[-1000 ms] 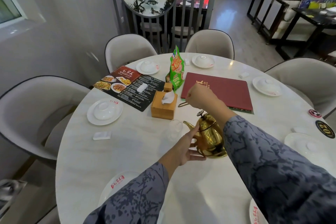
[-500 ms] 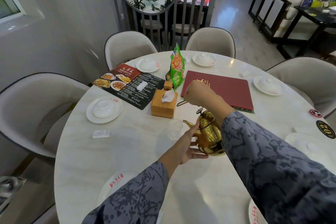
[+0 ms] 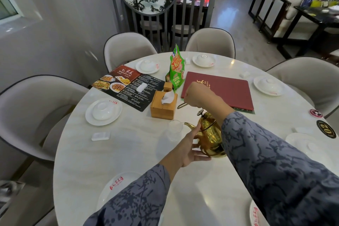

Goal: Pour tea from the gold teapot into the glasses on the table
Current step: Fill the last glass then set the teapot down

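Observation:
The gold teapot (image 3: 211, 136) hangs tilted to the left above the white round table (image 3: 128, 152). My right hand (image 3: 197, 96) is shut on its raised handle. My left hand (image 3: 189, 149) presses open against the pot's lower left side, steadying it. The spout tip reaches the rim of a clear glass (image 3: 175, 130) that stands on the table just left of the pot. Whether liquid is flowing I cannot tell.
A wooden tissue box (image 3: 163, 105) stands behind the glass, with a green snack bag (image 3: 176, 69), a red menu folder (image 3: 220, 88) and a dark photo menu (image 3: 126, 86) beyond. White plates with upturned bowls (image 3: 103, 111) ring the table. Padded chairs surround it.
The teapot and both hands have stayed almost in place, with the spout now closer over the glass rim. The camera has shifted slightly.

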The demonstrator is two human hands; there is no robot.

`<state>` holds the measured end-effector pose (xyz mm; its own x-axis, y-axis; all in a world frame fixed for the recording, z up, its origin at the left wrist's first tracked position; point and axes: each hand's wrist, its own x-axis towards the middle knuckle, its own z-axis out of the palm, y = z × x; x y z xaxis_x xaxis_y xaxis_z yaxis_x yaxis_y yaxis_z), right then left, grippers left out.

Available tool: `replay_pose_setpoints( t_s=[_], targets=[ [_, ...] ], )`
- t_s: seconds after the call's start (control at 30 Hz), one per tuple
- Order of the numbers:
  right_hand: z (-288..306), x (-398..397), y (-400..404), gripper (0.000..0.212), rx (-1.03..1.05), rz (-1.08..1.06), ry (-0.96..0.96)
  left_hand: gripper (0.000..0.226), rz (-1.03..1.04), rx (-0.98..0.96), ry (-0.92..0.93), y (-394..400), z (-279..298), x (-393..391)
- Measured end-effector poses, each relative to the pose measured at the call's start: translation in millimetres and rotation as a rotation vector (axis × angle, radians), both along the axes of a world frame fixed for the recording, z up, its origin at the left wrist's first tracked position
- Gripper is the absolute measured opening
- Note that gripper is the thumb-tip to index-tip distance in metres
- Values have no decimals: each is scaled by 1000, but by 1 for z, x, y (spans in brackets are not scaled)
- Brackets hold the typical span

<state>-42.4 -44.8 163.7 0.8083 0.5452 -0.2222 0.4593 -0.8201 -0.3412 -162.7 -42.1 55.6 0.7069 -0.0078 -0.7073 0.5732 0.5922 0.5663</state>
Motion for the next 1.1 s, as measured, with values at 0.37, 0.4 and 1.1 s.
replay_pose_setpoints(
  t_s=[0.37,0.4,1.1],
  targets=[
    [4,-3,-2,24,-6,-1,6,60,3,1,2,-2,4,0],
    [4,-3,-2,24,-9,-1,7,60,3,1,4,-2,4,0],
    [22,-10,0,21,-54,-6,-14,59,0,-8,-32,-2,7,2]
  ],
)
